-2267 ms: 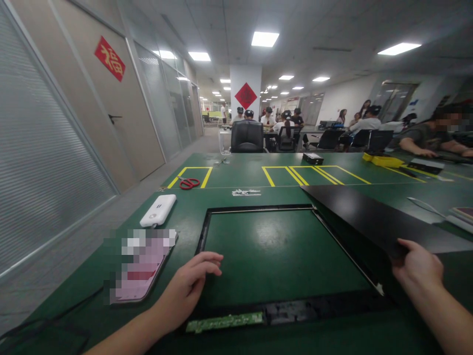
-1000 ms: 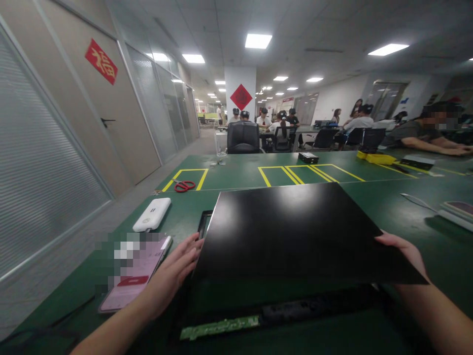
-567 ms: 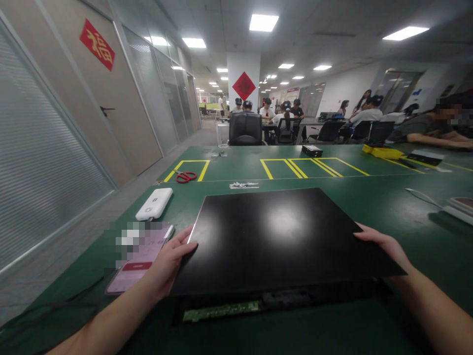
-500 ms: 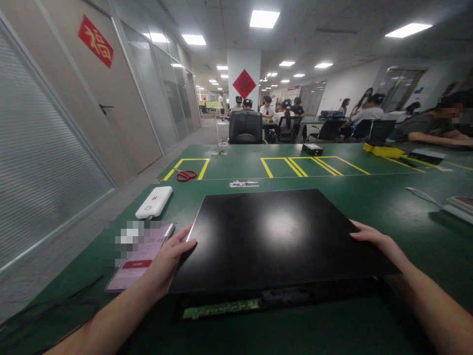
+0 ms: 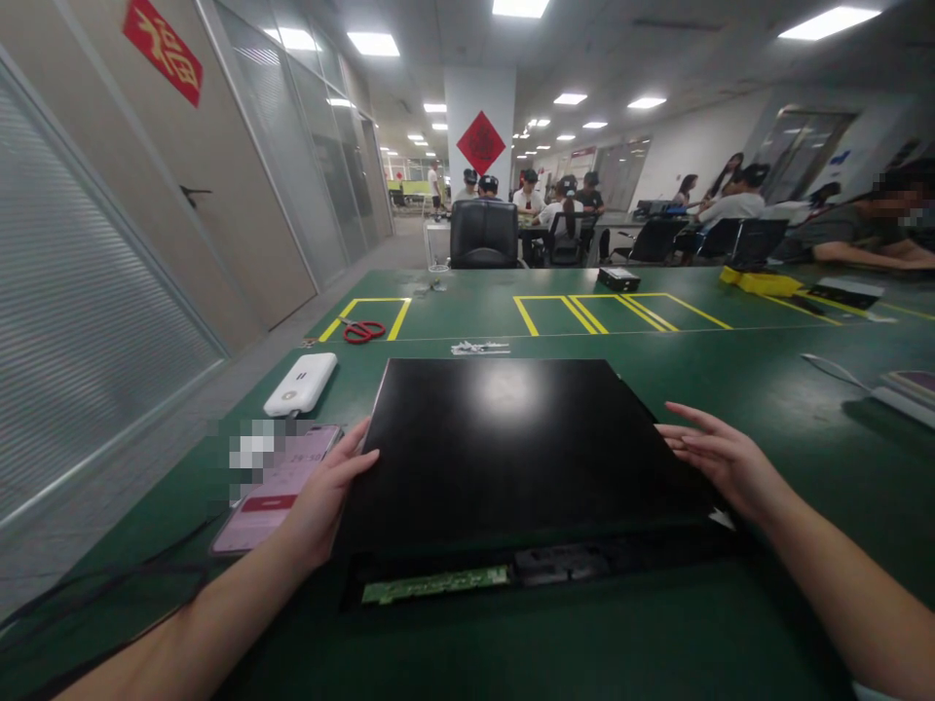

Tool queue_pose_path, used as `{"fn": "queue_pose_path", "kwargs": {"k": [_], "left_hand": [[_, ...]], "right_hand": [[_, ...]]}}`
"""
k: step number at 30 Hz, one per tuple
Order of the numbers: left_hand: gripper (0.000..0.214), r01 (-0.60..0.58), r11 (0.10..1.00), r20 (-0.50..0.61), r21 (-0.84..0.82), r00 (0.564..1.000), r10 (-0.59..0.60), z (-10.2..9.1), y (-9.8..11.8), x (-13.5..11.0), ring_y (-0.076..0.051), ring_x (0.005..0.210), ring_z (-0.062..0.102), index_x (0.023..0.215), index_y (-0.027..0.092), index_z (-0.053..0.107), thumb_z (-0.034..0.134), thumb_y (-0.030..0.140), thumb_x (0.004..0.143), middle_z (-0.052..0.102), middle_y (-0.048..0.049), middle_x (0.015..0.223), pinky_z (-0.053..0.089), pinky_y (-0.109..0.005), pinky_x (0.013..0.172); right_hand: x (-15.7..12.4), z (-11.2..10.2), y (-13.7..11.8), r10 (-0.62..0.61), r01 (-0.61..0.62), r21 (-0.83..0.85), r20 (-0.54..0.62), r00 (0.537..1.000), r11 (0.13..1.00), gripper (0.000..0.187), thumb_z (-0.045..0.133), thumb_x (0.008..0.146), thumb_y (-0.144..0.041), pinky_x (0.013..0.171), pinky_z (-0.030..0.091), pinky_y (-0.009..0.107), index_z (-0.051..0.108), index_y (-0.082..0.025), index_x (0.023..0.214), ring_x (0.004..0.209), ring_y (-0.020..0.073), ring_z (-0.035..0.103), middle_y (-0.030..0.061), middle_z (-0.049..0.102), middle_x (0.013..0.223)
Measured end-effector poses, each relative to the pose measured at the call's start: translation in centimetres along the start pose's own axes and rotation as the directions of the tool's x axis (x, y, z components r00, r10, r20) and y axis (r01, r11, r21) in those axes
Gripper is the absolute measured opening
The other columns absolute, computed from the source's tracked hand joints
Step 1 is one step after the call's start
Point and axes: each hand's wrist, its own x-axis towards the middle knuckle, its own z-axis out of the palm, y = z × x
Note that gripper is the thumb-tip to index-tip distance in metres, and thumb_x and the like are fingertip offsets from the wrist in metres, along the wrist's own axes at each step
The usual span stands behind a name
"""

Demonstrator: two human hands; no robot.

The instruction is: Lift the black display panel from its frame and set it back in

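Note:
A large glossy black panel [image 5: 511, 443] lies flat on the green table, over a black frame whose near edge [image 5: 562, 565] carries a green circuit strip [image 5: 434, 584]. My left hand [image 5: 325, 497] rests against the panel's left edge with fingers stretched out. At the panel's right edge my right hand [image 5: 720, 458] has its fingers spread and extended, touching or just above the edge.
A phone [image 5: 274, 487] and a white power bank [image 5: 301, 384] lie left of the panel, red scissors [image 5: 361, 331] farther back. Black cables [image 5: 94, 594] trail at the near left. Small parts [image 5: 478, 347] sit behind the panel. People sit at tables beyond a black chair [image 5: 483, 234].
The black panel, first held at the right by my right hand, was swung over the open frame and lowered flat onto it. Both hands now rest at its side edges.

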Motion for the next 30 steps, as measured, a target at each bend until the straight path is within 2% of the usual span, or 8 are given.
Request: {"fn": "queue_pose_path", "kwargs": {"k": [5, 9, 12, 16, 20, 25, 30], "left_hand": [[0.078, 0.029, 0.999, -0.038, 0.025, 0.999, -0.028, 0.18, 0.28, -0.19, -0.029, 0.102, 0.070, 0.145, 0.030, 0.043, 0.070, 0.015, 0.073, 0.071, -0.0047, 0.123, 0.059, -0.035, 0.080], [0.071, 0.043, 0.999, -0.084, 0.032, 0.996, -0.040, 0.16, 0.52, -0.30, -0.032, 0.108, 0.068, 0.142, 0.033, 0.047, 0.068, 0.021, 0.076, 0.069, -0.0024, 0.127, 0.058, -0.037, 0.079], [0.069, 0.041, 0.999, -0.103, 0.001, 0.994, -0.040, -0.04, 0.51, -0.18, -0.032, 0.109, 0.067, 0.143, 0.034, 0.045, 0.064, 0.023, 0.078, 0.070, -0.0014, 0.124, 0.057, -0.038, 0.083], [0.069, 0.029, 0.999, -0.072, -0.039, 0.997, -0.032, -0.15, 0.37, -0.10, -0.031, 0.112, 0.065, 0.143, 0.035, 0.044, 0.064, 0.022, 0.078, 0.071, 0.0002, 0.121, 0.056, -0.039, 0.089], [0.069, 0.010, 1.000, -0.043, -0.017, 0.999, -0.011, -0.09, 0.22, -0.08, -0.031, 0.113, 0.065, 0.142, 0.033, 0.046, 0.066, 0.020, 0.077, 0.070, -0.0007, 0.123, 0.055, -0.038, 0.090], [0.072, 0.006, 0.998, -0.052, 0.058, 0.999, -0.003, 0.22, 0.27, -0.12, -0.028, 0.101, 0.071, 0.143, 0.028, 0.047, 0.065, 0.013, 0.074, 0.073, -0.0039, 0.119, 0.059, -0.035, 0.081], [0.073, 0.040, 0.993, -0.034, 0.113, 0.999, -0.037, 0.61, 0.42, -0.45, -0.027, 0.082, 0.076, 0.144, 0.025, 0.047, 0.067, 0.012, 0.074, 0.076, -0.0078, 0.111, 0.061, -0.035, 0.070]], "right_hand": [[-0.25, 0.14, -0.18, 0.003, -0.002, -0.017, 0.014, 1.000, 1.000, 0.052, 0.071, 0.070, -0.026, 0.079, 0.057, 0.034, 0.058, -0.024, 0.120, 0.091, 0.0239, 0.071, 0.0088, 0.075, 0.103], [-0.58, 0.22, -0.50, -0.019, 0.021, -0.044, 0.032, 0.999, 0.999, 0.052, 0.069, 0.072, -0.031, 0.078, 0.057, 0.038, 0.058, -0.025, 0.122, 0.093, 0.0264, 0.071, 0.0099, 0.075, 0.106], [-0.80, 0.43, -0.70, -0.008, 0.010, -0.039, 0.040, 0.999, 0.999, 0.054, 0.070, 0.071, -0.032, 0.074, 0.056, 0.035, 0.057, -0.024, 0.124, 0.092, 0.0247, 0.070, 0.0099, 0.075, 0.106], [-0.82, 0.60, -0.68, -0.041, 0.042, -0.071, 0.007, 0.999, 0.997, 0.055, 0.071, 0.070, -0.032, 0.057, 0.048, 0.026, 0.059, -0.023, 0.122, 0.076, 0.0182, 0.064, 0.0087, 0.076, 0.098], [-0.55, 0.29, -0.47, -0.077, 0.072, -0.139, -0.035, 0.996, 0.988, 0.052, 0.070, 0.068, -0.033, 0.042, 0.035, 0.025, 0.062, -0.020, 0.118, 0.055, 0.0138, 0.050, 0.0087, 0.076, 0.087], [-0.27, -0.13, -0.26, -0.055, 0.044, -0.154, -0.068, 0.996, 0.987, 0.053, 0.072, 0.066, -0.036, 0.041, 0.031, 0.025, 0.062, -0.019, 0.115, 0.048, 0.0107, 0.042, 0.0105, 0.076, 0.085], [-0.14, -0.32, -0.07, -0.053, 0.038, -0.172, -0.087, 0.995, 0.984, 0.049, 0.072, 0.068, -0.036, 0.040, 0.030, 0.025, 0.063, -0.019, 0.113, 0.047, 0.0104, 0.041, 0.0105, 0.076, 0.084]]}}
